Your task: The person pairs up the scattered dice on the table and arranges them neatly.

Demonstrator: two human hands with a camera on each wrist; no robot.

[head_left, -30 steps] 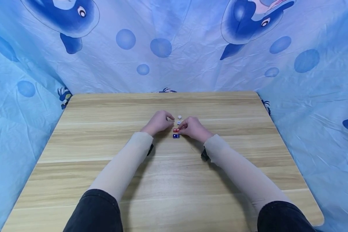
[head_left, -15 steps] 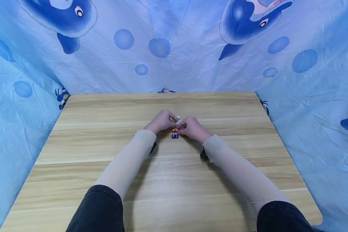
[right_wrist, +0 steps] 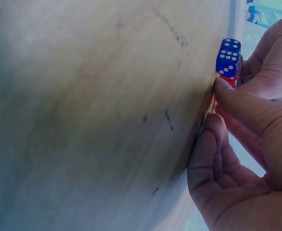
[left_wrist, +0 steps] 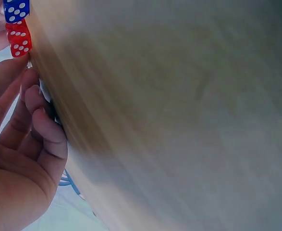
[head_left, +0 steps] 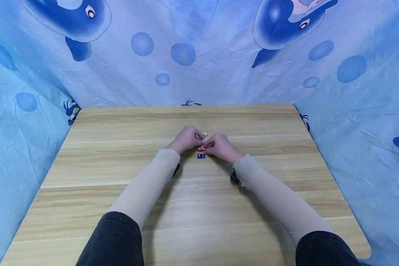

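Observation:
Small dice form a short column on the wooden table. Two blue dice (head_left: 201,156) sit side by side nearest the person, with a pair of red dice (head_left: 201,149) just beyond. My right hand (head_left: 222,148) pinches the right end of the red pair; its thumb partly covers them in the right wrist view. Farther up, a white die (head_left: 204,140) lies between the thumb and forefinger of my left hand (head_left: 187,138), which pinches it. Another white die (head_left: 205,134) stands beyond the fingertips. From the left wrist, a blue die (left_wrist: 16,10) and red dice (left_wrist: 19,38) show above the thumb.
The pale wooden table (head_left: 96,177) stretches to both sides and toward the person. A blue cloth (head_left: 212,81) printed with dolphins and bubbles hangs along its back and sides. Dark marks (right_wrist: 168,120) show on the surface in the right wrist view.
My left hand has moved right to the nearer white die and closed its fingertips around it, then stayed there. The right hand keeps its place at the red dice.

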